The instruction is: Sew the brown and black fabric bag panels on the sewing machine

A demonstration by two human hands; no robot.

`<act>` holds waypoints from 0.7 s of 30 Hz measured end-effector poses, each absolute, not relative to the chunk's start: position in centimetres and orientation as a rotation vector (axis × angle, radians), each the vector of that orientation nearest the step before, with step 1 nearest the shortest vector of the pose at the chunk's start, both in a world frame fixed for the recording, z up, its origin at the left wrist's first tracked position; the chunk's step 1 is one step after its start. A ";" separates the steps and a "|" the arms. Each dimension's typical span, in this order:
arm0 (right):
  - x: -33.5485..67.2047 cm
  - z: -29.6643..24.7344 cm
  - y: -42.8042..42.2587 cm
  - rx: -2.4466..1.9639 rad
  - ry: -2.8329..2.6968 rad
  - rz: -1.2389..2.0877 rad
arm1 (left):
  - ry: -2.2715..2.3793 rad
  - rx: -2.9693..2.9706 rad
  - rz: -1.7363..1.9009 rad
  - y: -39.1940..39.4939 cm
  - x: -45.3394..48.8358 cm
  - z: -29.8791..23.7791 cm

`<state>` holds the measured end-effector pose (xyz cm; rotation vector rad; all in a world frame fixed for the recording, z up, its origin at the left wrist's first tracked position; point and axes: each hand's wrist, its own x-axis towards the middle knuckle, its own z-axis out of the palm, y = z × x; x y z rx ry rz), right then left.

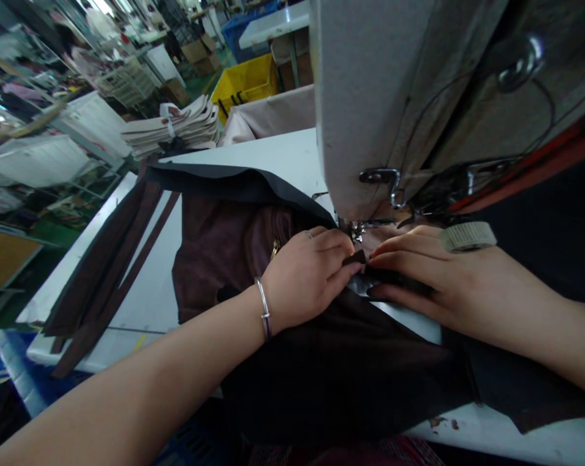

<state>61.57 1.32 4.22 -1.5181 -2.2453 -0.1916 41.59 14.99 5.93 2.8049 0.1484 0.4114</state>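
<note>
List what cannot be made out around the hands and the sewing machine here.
Head view, needle area: mostly hidden by the fingertips of the left hand and right hand.
Head view, left hand's hold on the fabric: pinch or press, curled fingers hide it.
Head view, sewing machine: cut off by top and right edges.
Head view, background shelves: too blurred.

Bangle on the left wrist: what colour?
Silver. The bangle sits behind the left hand, whose fingers pinch the brown fabric; head view shows it best.
</note>
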 end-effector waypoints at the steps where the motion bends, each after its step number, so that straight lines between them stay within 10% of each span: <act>1: 61.5 4.2 1.5 -1.513 -2.241 -0.237 | 0.182 2.767 0.422 15.1 41.7 5.9; 21: 60.4 4.7 1.1 -1.349 -2.244 -0.109 | 0.159 2.834 0.456 14.6 41.2 5.5</act>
